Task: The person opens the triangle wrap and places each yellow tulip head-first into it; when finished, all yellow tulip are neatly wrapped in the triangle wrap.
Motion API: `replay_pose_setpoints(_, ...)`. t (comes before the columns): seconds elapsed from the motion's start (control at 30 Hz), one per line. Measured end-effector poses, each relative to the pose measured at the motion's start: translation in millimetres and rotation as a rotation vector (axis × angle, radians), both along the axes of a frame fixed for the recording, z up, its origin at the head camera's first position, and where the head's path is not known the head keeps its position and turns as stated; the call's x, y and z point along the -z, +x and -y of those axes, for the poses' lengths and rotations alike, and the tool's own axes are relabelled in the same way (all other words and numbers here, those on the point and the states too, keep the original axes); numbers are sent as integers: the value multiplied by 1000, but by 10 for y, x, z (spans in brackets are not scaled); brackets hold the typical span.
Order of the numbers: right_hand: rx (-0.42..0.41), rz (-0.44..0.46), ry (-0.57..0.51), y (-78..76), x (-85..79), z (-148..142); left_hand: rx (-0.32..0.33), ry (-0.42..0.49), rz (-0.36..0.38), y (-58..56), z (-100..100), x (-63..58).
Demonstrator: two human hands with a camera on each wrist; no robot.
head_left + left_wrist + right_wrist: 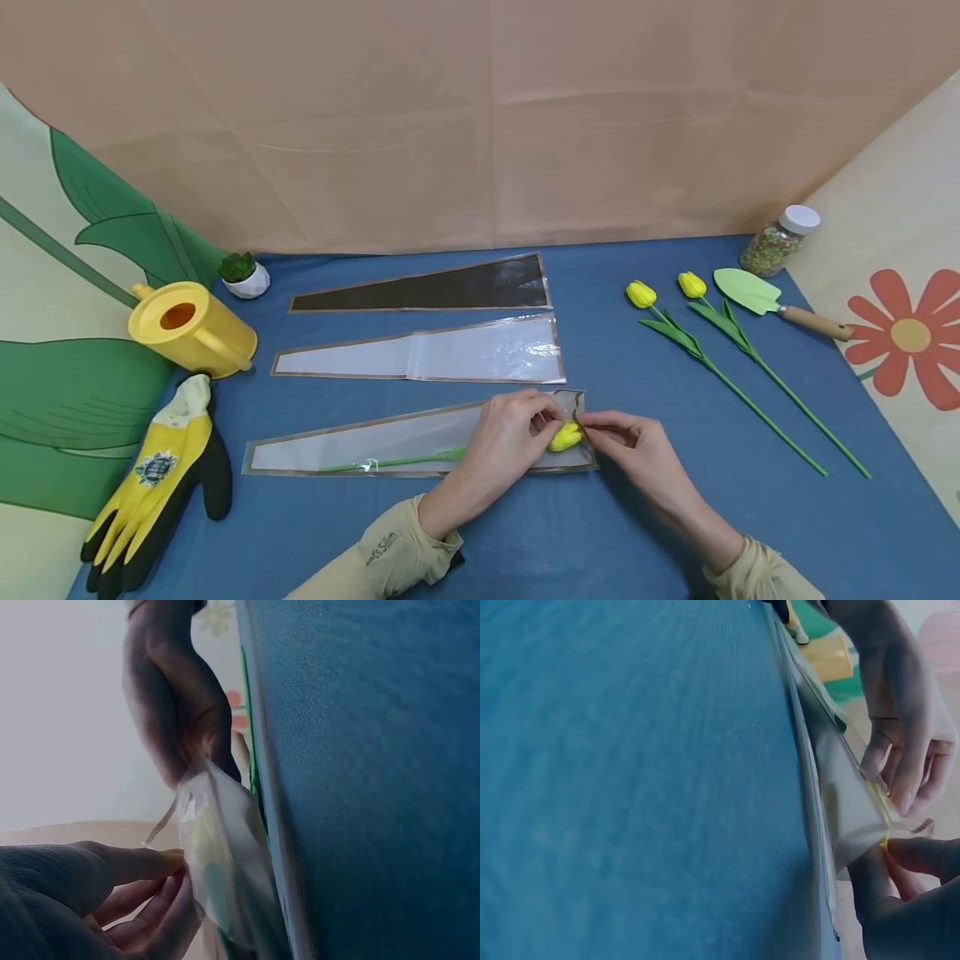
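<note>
A clear flower sleeve with a brown border point(330, 442) lies along the front of the table, its wide end to the right. Inside it is a yellow tulip point(565, 437), its green stem running left and partly hidden under my left hand point(513, 429). With thumb and fingers, that hand pinches the sleeve's film beside the bloom. My right hand point(637, 450) pinches the edge at the sleeve's wide mouth. In the left wrist view the film point(206, 832) is lifted between both hands, the bloom showing pale through it.
Behind lie a white sleeve point(480, 348) and a dark one point(450, 285). Two yellow tulips point(708, 362), a trowel point(750, 292) and a jar point(772, 248) are at right. A watering can point(217, 337), a glove point(161, 475) and a potted plant point(247, 282) stand or lie left.
</note>
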State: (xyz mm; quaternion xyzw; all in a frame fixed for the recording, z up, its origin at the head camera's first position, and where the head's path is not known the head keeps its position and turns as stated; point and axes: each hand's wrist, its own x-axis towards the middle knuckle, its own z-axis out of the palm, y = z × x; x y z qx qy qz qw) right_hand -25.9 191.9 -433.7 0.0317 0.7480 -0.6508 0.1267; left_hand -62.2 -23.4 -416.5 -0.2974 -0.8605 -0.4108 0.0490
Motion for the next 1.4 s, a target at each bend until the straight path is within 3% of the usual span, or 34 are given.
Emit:
replay_pose_setpoints(0.3,-79,36,23,4,-34,-93,53,-81,57,-13,-8,21)
replay_pose_setpoints(0.43,-103,-21,40,-15,-62,-192,92,-99,67,-12,30,4)
replay_pose_setpoints(0.6,-86,-154,222,-133,-209,-420,79,-82,72,-76,172,-105)
replay_pose_setpoints(0.83,-30,-307,478,-430,-379,-957,26,-116,39,-380,389,-256)
replay_pose_setpoints(1.03,7,-361,740,-688,-338,-1302,62,-128,34,-720,412,-282)
replay_pose_setpoints(1.2,13,-386,824,-811,-255,-1421,77,-129,14,-930,344,-245)
replay_pose_setpoints(1.4,30,-385,892,-836,-198,-1578,89,-116,63,-1118,250,-147)
